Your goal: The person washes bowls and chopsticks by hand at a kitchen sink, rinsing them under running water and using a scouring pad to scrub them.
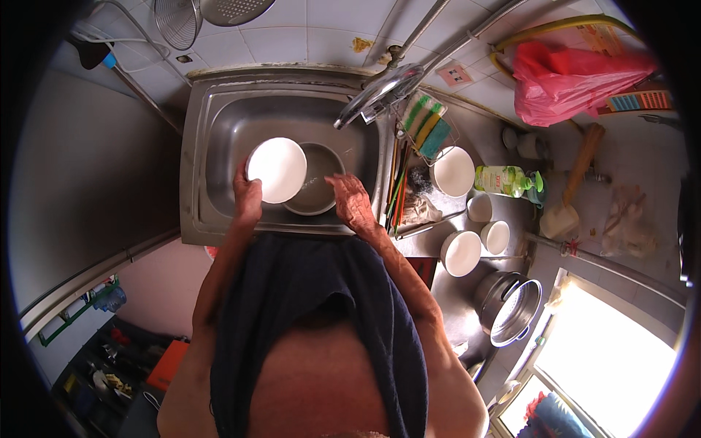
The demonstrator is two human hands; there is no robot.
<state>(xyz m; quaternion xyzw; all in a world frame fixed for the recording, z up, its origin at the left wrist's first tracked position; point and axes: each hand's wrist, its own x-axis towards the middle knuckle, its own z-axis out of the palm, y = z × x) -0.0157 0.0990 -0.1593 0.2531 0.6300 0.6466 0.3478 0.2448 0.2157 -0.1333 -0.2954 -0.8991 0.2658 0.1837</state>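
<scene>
My left hand (pixel 249 196) grips the left rim of a white bowl (pixel 279 171), thumb on the near side, above a stainless steel sink (pixel 241 117). The bowl partly covers a round metal basin (pixel 326 189) on the sink's floor, which seems to have water in it. Over the right edge of that basin is my right hand (pixel 352 201), its fingers spread and nothing seen in them. The chrome faucet (pixel 378 96) reaches in from the sink's back right corner.
Right of the sink, the steel counter carries chopsticks (pixel 398 183), a wire rack with sponges (pixel 427 128), a white bowl (pixel 453 171), a green soap pump bottle (pixel 501 180), smaller bowls (pixel 461 253) and a steel steamer pot (pixel 506 306). A pink plastic bag (pixel 569 79) hangs on the wall.
</scene>
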